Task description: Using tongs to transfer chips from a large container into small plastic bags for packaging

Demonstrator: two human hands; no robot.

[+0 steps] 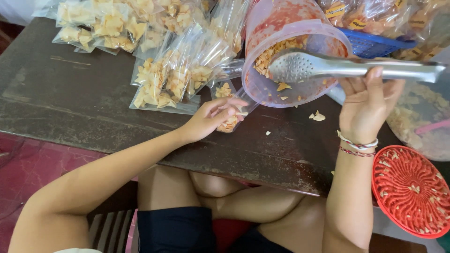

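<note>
Two bare hands work over a dark wooden table. Right hand: fingers wrapped tight around the handles of metal tongs, pressing them together; the perforated scoop end of the tongs reaches away from this grip into the mouth of a tipped clear plastic jar smeared red inside and holding pale chips. Left hand: fingertips pinch the open top of a small clear bag partly filled with chips, held just below the jar's rim and close beside the scoop. Beyond the left hand's grip lie filled bags in a heap. Loose chips lie on the table between the two hands. Outside the right wrist sits a red plastic lid; past the tongs stands a blue basket.
</note>
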